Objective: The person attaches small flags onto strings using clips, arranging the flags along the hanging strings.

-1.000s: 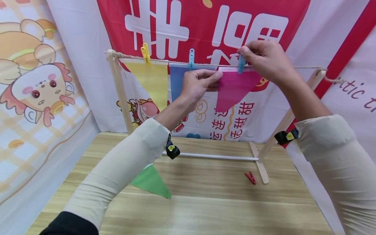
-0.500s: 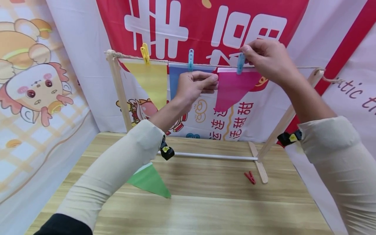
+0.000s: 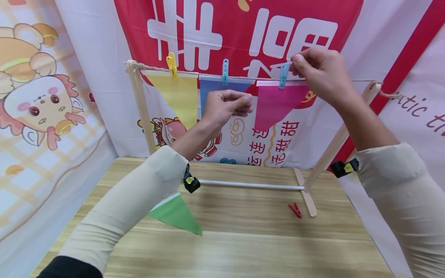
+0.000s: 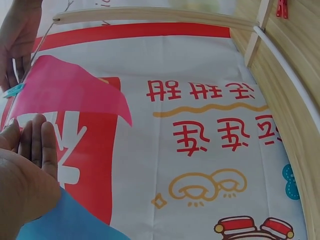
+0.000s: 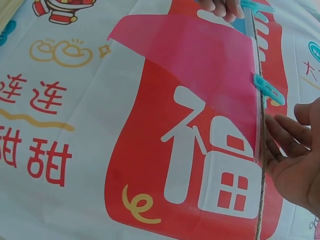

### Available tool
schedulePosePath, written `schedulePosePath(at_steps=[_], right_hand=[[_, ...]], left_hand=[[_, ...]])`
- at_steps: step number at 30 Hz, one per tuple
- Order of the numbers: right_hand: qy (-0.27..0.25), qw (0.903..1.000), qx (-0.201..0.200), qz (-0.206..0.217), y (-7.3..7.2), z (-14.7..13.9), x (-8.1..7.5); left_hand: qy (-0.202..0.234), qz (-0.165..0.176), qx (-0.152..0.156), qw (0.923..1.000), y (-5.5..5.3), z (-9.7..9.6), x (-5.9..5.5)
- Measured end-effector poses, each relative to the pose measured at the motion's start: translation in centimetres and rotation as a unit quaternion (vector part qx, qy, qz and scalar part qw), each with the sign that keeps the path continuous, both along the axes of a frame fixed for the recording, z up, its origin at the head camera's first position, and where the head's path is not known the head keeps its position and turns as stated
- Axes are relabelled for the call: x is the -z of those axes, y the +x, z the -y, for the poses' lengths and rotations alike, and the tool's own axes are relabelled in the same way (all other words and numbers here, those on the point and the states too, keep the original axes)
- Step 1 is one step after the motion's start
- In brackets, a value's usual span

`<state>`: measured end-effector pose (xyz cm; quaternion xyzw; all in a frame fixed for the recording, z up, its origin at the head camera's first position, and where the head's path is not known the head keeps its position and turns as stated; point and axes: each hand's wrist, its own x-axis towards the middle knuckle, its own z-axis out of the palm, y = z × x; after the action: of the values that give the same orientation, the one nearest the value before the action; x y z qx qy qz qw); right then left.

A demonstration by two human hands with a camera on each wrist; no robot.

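Note:
A pink pennant (image 3: 276,106) hangs from the string (image 3: 358,80) under a light-blue clothespin (image 3: 284,75). My right hand (image 3: 321,75) is beside that clothespin's upper end; in the right wrist view its thumb and fingers stand apart from the clothespin (image 5: 269,90). My left hand (image 3: 224,107) hovers left of the pink pennant, fingers loosely bent with nothing in them, partly covering the blue pennant (image 3: 208,87). That one hangs from another light-blue clothespin (image 3: 225,72). Farther left, a yellow clothespin (image 3: 172,65) holds the yellow pennant (image 3: 182,96).
The string runs between two wooden posts (image 3: 140,104), joined low down by a white rod (image 3: 250,185). On the wooden table (image 3: 250,251) lie a green pennant (image 3: 178,214), near my left forearm, and a red clothespin (image 3: 295,210) by the right foot. A printed cloth (image 3: 243,23) hangs behind.
My left hand has let go of the pink pennant's left edge and moved left and down. My right hand has released the light-blue clothespin, shifting slightly right; the pennant stays hanging.

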<state>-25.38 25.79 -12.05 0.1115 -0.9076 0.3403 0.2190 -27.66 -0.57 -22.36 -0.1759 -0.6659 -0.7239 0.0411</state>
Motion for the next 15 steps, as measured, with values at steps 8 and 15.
schedulePosePath(at_steps=[8,15], right_hand=[[-0.040,0.9981,0.006,-0.048,0.3,-0.6,0.9],[-0.071,0.9934,0.007,-0.090,0.7,-0.8,1.5]], left_hand=[[-0.003,0.011,0.013,0.9998,0.2,0.7,0.6],[-0.017,0.025,0.013,0.9995,0.3,1.3,1.2]])
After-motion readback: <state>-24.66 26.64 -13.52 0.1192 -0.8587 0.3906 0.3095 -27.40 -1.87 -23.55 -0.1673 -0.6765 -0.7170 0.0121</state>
